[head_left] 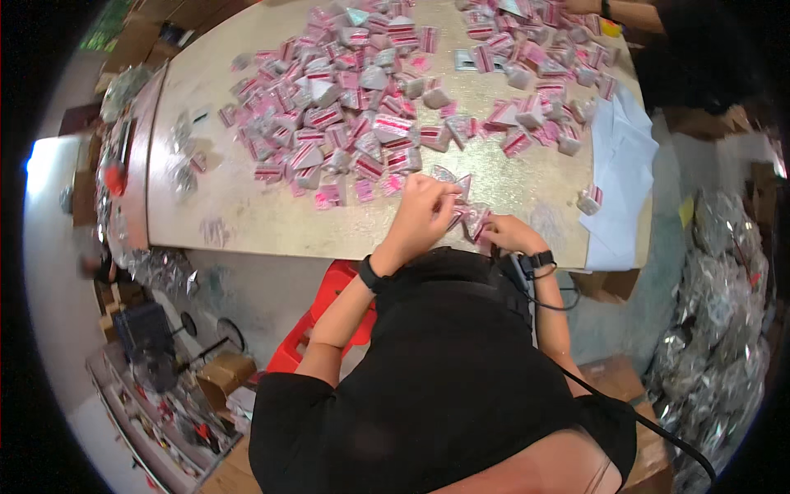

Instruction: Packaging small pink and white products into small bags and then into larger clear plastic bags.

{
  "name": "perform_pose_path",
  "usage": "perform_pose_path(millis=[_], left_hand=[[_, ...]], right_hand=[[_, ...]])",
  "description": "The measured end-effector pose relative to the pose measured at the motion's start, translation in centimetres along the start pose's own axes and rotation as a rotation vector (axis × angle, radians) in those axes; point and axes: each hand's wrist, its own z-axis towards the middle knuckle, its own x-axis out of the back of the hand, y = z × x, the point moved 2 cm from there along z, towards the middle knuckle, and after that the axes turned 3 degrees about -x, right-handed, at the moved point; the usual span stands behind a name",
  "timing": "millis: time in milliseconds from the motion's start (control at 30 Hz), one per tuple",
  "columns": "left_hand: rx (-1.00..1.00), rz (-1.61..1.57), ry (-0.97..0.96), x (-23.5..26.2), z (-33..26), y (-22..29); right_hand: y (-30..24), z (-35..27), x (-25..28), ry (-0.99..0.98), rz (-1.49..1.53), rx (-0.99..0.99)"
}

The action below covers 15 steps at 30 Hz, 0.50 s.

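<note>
At the near edge of the table, my right hand (513,235) pinches the side of a small clear plastic packet (475,221) with pink on it. My left hand (421,216) is just left of it, its fingers curled together over the table. Whether those fingers grip anything is hard to make out. Another clear packet (445,174) lies just beyond the left fingertips. A big heap of similar pink-and-white packets (329,115) spreads over the table ahead of both hands.
The pale table (271,222) carries another heap of packets (547,78) at the far right. White sheeting (619,177) hangs over its right side. A co-worker's arm (634,15) reaches in at the far right. A red stool (333,300) stands below; bagged goods (712,305) pile up on the right.
</note>
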Motion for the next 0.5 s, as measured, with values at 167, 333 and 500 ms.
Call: perform_pose_path(millis=[167, 333, 500], left_hand=[[0.052, -0.443, -0.081, -2.0, -3.0, -1.9], [0.027, -0.271, -0.073, -0.7, -3.0, -0.8], [-0.189, 0.204, 0.102, 1.4, -4.2, -0.6]], right_hand=[[-8.7, -1.1, 1.7, 0.142, 0.58, 0.127], [-10.9, -0.3, 0.5, -0.009, 1.143, 0.05], [-10.6, 1.1, -1.6, -0.149, 1.568, 0.137]])
